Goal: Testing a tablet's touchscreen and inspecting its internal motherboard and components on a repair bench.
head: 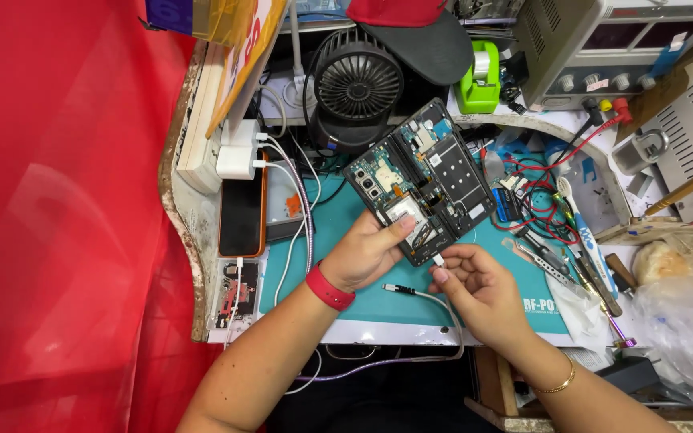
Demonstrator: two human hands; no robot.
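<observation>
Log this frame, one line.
left hand: holds opened phone | right hand: cable plug at phone's bottom edge | surface: teal mat

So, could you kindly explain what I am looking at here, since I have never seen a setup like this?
This is one picture from a camera on a person's head, looking down at their own two bare hands over a cluttered workbench. The left hand holds an opened phone with its back cover off, circuit boards showing. The right hand pinches a small white plug at the phone's bottom edge. Underneath lies a teal mat; behind stand a black fan and a power supply box.
</observation>
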